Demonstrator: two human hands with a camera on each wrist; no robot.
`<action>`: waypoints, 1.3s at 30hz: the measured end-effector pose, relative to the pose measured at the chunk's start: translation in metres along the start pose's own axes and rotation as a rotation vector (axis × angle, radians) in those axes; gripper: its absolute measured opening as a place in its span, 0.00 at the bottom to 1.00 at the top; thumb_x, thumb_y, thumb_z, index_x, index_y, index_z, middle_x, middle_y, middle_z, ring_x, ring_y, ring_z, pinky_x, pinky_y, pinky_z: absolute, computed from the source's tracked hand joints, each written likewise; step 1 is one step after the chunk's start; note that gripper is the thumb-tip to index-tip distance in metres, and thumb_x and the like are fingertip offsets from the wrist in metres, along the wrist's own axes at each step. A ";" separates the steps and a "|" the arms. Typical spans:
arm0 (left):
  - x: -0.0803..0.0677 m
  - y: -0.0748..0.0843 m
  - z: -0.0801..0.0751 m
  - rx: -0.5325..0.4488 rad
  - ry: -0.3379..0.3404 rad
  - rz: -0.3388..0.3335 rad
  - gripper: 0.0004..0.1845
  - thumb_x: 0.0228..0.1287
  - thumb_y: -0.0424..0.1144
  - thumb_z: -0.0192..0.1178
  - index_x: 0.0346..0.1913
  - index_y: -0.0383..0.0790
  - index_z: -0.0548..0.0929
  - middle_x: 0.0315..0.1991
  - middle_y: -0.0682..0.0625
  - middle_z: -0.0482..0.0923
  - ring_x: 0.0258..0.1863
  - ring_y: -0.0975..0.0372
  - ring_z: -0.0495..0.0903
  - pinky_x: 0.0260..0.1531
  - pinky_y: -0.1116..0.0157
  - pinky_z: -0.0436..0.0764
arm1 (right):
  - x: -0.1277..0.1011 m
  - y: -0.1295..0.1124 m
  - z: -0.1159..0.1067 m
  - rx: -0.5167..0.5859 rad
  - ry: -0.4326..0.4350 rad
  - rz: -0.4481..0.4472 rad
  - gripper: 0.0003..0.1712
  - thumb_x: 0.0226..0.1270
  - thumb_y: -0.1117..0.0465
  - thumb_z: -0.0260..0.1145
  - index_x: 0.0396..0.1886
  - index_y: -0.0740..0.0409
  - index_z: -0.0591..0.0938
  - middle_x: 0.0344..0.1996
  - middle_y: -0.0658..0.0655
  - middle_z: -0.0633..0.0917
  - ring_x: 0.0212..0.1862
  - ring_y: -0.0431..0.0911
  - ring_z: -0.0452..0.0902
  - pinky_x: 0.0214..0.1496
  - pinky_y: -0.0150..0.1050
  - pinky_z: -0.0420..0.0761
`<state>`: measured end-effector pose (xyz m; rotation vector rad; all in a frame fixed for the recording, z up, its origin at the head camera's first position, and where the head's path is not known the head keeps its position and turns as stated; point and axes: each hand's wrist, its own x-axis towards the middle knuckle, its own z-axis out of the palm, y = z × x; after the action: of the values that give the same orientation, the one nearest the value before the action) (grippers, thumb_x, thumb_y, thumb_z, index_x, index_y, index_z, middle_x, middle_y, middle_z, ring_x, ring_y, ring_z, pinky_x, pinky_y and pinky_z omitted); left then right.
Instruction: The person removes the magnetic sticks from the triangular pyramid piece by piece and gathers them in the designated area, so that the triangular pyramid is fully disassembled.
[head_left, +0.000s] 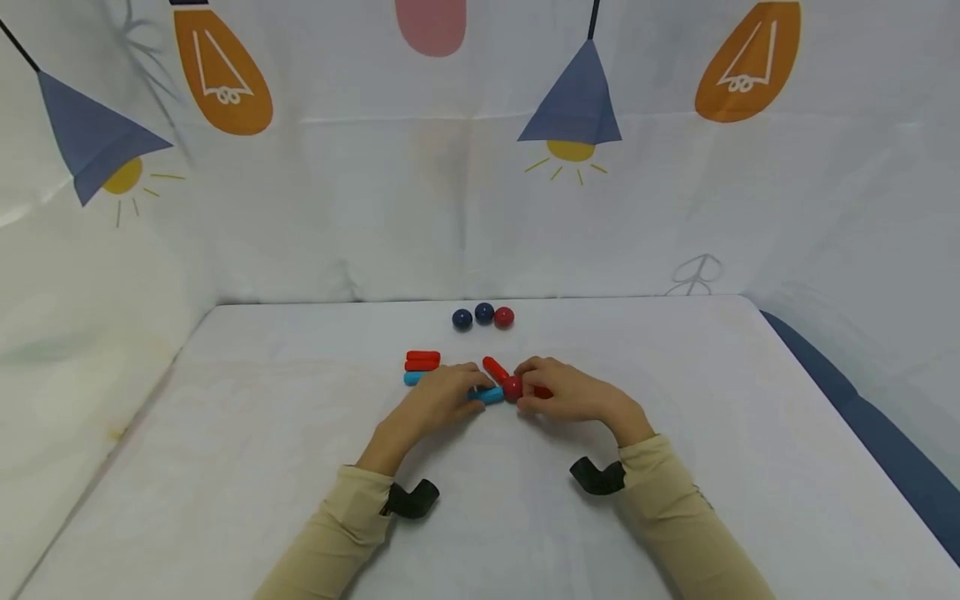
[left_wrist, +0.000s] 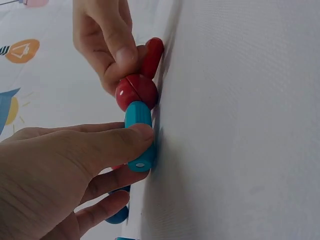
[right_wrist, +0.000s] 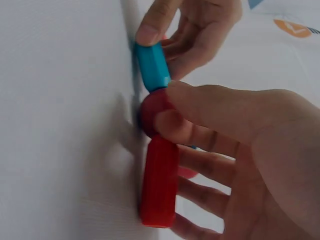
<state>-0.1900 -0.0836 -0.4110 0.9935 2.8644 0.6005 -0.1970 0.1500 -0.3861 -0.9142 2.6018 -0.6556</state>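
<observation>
My left hand (head_left: 437,395) pinches a light-blue magnetic rod (left_wrist: 139,142) between thumb and fingers, low over the white table. One end of this rod meets a red ball (head_left: 512,388). My right hand (head_left: 572,393) grips that ball with thumb and index finger, as the right wrist view shows. From the ball a red rod (head_left: 494,367) points up and to the left in the head view. Another red rod (right_wrist: 160,185) joins the ball on the right, lying alongside the right hand's other fingers and partly hidden from above.
Behind the hands stand two dark blue balls (head_left: 462,319) and a second red ball (head_left: 504,317). Two red rods (head_left: 423,356) and a light-blue rod (head_left: 415,378) lie side by side left of the left hand. White printed fabric (head_left: 465,217) hangs behind the table (head_left: 262,467).
</observation>
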 end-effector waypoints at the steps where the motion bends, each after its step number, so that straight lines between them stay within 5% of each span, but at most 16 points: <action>1: 0.000 0.000 0.000 -0.002 0.001 -0.003 0.17 0.58 0.39 0.66 0.51 0.46 0.82 0.43 0.55 0.81 0.40 0.65 0.78 0.47 0.67 0.79 | 0.002 0.000 0.001 -0.006 0.020 0.004 0.08 0.66 0.52 0.61 0.29 0.48 0.80 0.54 0.55 0.77 0.51 0.48 0.72 0.53 0.45 0.76; 7: 0.000 0.002 0.000 -0.024 0.014 -0.031 0.17 0.57 0.38 0.67 0.51 0.46 0.82 0.43 0.54 0.81 0.40 0.65 0.79 0.47 0.67 0.79 | 0.008 0.002 0.005 -0.008 0.150 0.039 0.10 0.63 0.53 0.65 0.35 0.53 0.76 0.33 0.50 0.78 0.36 0.43 0.71 0.39 0.36 0.74; 13: 0.002 0.005 0.003 -0.041 0.041 -0.034 0.17 0.58 0.39 0.66 0.52 0.45 0.82 0.44 0.54 0.82 0.40 0.65 0.79 0.46 0.67 0.80 | 0.013 0.000 0.014 0.029 0.182 0.046 0.19 0.63 0.50 0.65 0.49 0.53 0.74 0.39 0.50 0.81 0.40 0.43 0.74 0.44 0.39 0.77; 22: -0.003 0.006 -0.011 -0.034 0.078 -0.057 0.13 0.59 0.35 0.65 0.48 0.46 0.84 0.44 0.53 0.80 0.45 0.62 0.78 0.50 0.66 0.78 | 0.015 0.000 0.016 0.004 0.255 0.030 0.15 0.64 0.58 0.65 0.48 0.55 0.75 0.37 0.52 0.81 0.36 0.42 0.73 0.40 0.35 0.76; 31: -0.024 -0.020 -0.045 -0.088 0.047 -0.061 0.11 0.57 0.36 0.66 0.44 0.42 0.85 0.37 0.51 0.79 0.37 0.61 0.77 0.42 0.64 0.77 | 0.015 0.000 0.016 0.016 0.238 0.065 0.16 0.63 0.57 0.65 0.49 0.54 0.75 0.37 0.51 0.81 0.37 0.43 0.72 0.41 0.36 0.76; 39: -0.039 -0.040 -0.057 -0.146 -0.039 -0.177 0.07 0.55 0.38 0.68 0.37 0.43 0.83 0.35 0.54 0.82 0.38 0.61 0.77 0.44 0.62 0.77 | 0.014 -0.002 0.017 0.029 0.230 0.075 0.14 0.61 0.59 0.65 0.47 0.54 0.76 0.32 0.51 0.78 0.34 0.43 0.70 0.36 0.35 0.72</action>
<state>-0.1925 -0.1557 -0.3768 0.7134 2.7874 0.7517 -0.1996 0.1344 -0.4014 -0.7675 2.8034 -0.8200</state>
